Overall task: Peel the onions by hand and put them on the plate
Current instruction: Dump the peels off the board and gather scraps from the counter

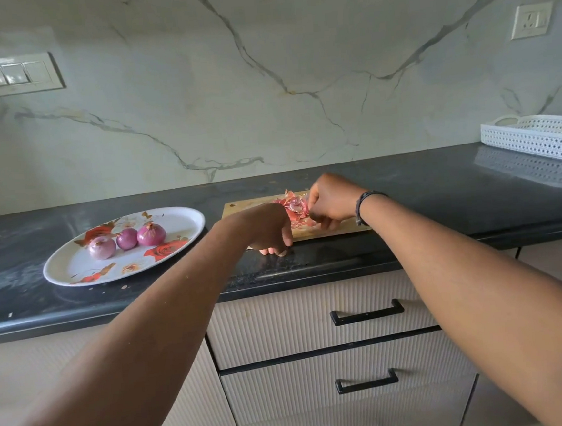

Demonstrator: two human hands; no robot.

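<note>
Stretching across the whole scene is the dark counter (406,196), which is carrying everything under and beside the fingers. To the left of the left fingers the flowered plate (179,217) is sitting close enough to be reached without a step, and it is holding three onions (127,239) in a row, likely the ones already done. Right under the right fingers the wooden board (328,231) is lying, probably there to be keeping the mess in one spot. The left hand (267,229) is hanging at the board's near edge, its fingers (271,250) loosely curled down toward the counter and, as far as can be seen, holding nothing. The right hand (331,202) is hovering over the board with its fingers curling inward; they appear to be pinching something small, though what it is cannot be told. Between both sets of fingers a pile of reddish skins (294,208) is gathering. Judging from this, the peeling is looking almost finished.
</note>
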